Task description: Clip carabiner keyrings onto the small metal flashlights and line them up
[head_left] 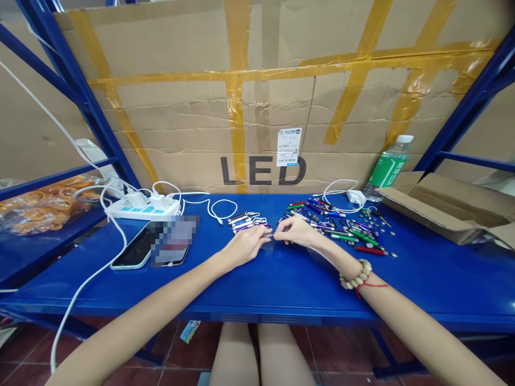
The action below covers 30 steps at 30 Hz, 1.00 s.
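My left hand (247, 245) is closed around a small keychain flashlight, mostly hidden by the fingers; a metallic end shows at the fingertips. Just to its right, my right hand (298, 231) has thumb and forefinger pinched close to that end. What the pinch holds is too small to make out. Behind my left hand lies a row of keychain flashlights (241, 221) with clips. Beyond and right of my right hand spreads a loose pile of coloured metal tubes (341, 235), blue, green and red, with small silver discs among them.
Two phones (134, 252) and a white power strip (140, 208) with plugs and cables occupy the left of the blue table (257, 289). A charger (356, 197), a green-labelled bottle (388, 167) and an open cardboard box (446, 214) stand right. A large cardboard sheet (185, 128) rises behind.
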Available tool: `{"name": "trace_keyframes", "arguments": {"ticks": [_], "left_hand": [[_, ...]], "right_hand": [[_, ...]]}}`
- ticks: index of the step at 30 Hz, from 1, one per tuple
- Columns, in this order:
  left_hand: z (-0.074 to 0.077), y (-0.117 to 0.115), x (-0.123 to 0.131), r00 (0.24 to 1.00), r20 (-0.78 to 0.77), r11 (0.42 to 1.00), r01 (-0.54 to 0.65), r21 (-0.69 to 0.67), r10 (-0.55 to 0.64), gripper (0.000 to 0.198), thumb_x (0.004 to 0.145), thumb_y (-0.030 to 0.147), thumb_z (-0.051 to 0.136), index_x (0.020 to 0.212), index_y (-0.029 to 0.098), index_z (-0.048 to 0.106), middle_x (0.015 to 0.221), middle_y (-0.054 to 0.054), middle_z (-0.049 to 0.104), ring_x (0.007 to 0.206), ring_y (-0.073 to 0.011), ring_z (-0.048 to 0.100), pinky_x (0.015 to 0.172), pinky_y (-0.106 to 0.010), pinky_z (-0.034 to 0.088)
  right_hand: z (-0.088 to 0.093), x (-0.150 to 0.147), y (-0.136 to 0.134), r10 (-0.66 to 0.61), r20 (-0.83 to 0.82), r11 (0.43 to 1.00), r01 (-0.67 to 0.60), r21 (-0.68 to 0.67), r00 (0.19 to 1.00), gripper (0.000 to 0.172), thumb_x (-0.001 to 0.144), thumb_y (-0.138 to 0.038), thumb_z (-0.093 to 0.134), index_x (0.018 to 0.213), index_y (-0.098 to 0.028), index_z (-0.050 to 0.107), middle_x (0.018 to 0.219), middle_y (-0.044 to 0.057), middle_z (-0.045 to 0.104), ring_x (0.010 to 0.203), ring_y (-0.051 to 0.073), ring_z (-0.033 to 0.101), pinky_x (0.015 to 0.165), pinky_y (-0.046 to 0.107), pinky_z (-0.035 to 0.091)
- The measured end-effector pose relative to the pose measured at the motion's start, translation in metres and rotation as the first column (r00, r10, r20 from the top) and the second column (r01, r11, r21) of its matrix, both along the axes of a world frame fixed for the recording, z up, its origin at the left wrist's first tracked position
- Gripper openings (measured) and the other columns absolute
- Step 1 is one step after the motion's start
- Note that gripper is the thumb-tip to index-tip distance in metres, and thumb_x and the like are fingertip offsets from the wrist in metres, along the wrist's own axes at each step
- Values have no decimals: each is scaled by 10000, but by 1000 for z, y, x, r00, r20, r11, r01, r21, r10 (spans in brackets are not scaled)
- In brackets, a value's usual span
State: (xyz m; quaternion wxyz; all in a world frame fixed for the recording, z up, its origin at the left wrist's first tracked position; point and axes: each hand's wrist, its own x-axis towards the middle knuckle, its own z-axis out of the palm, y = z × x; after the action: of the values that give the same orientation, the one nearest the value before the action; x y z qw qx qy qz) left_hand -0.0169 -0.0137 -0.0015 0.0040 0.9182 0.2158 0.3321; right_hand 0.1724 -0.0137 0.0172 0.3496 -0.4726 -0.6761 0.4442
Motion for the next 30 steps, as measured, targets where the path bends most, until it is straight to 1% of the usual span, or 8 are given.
{"name": "trace_keyframes", "arguments": {"ticks": [2, 8, 12, 15, 19, 24, 27, 30], "left_hand": [[1, -1, 0, 1000, -8, 1000, -9, -11, 9, 183, 914, 250, 369, 981, 132, 491, 973, -110, 635, 924, -205, 617, 772, -301, 496], [4, -2, 0, 999, -16, 989, -34, -144, 32, 226, 913, 250, 381, 1113, 167, 442, 1083, -86, 597, 990, -186, 584, 835, -302, 467], [4, 1, 0, 1000, 3, 990, -30, -137, 31, 194, 909, 245, 393, 1063, 159, 472, 1017, -79, 612, 949, -180, 586, 824, -294, 460], [2, 4, 2, 996, -5, 989, -90, -121, 90, 176, 907, 244, 392, 1011, 150, 498, 968, -84, 620, 892, -192, 594, 791, -306, 463], [0, 7, 4, 987, -23, 981, -159, -109, 157, 198, 907, 227, 373, 1033, 148, 504, 1012, -93, 616, 912, -209, 587, 797, -325, 459], [1, 9, 5, 985, -16, 974, -170, -148, 169, 230, 914, 215, 341, 1080, 153, 486, 1029, -91, 610, 941, -199, 580, 807, -313, 454], [4, 8, 5, 985, -18, 966, -172, -195, 171, 236, 921, 220, 320, 1073, 150, 487, 980, -85, 618, 891, -186, 592, 773, -297, 459], [7, 6, 5, 983, -31, 958, -185, -219, 183, 243, 924, 230, 309, 1074, 162, 488, 920, -66, 628, 838, -177, 602, 728, -280, 462]], "right_hand": [[1, -1, -1, -2, -15, 1000, 2, 4, 1000, 351, 472, -415, 755, 551, -105, 612, 478, -26, 541, 376, 31, 447, 368, 147, 338], [4, -3, -4, -7, -51, 999, 9, 34, 999, 396, 478, -461, 748, 612, -107, 636, 509, -9, 573, 389, 38, 449, 368, 155, 335], [7, -3, -6, -16, -3, 999, 16, 51, 1000, 413, 520, -498, 718, 603, -102, 635, 471, -8, 551, 378, 38, 433, 379, 163, 334], [8, -4, -6, -32, 23, 997, 31, 75, 999, 399, 562, -491, 701, 617, -101, 637, 431, -15, 521, 374, 46, 431, 383, 165, 332], [6, -6, -5, -68, 67, 985, 56, 164, 995, 390, 610, -490, 675, 623, -102, 638, 448, -7, 533, 367, 51, 441, 388, 169, 338], [4, -4, -1, -136, 109, 930, 89, 357, 985, 399, 629, -498, 670, 745, -116, 651, 619, 23, 616, 402, 67, 505, 406, 177, 366], [5, 0, 0, -99, 98, 868, 38, 496, 990, 375, 674, -483, 647, 811, -133, 659, 741, 39, 634, 413, 55, 508, 447, 192, 398], [5, 4, 0, -90, 134, 799, -8, 601, 987, 318, 727, -457, 612, 809, -158, 682, 827, 52, 627, 437, 45, 503, 480, 203, 408]]}}
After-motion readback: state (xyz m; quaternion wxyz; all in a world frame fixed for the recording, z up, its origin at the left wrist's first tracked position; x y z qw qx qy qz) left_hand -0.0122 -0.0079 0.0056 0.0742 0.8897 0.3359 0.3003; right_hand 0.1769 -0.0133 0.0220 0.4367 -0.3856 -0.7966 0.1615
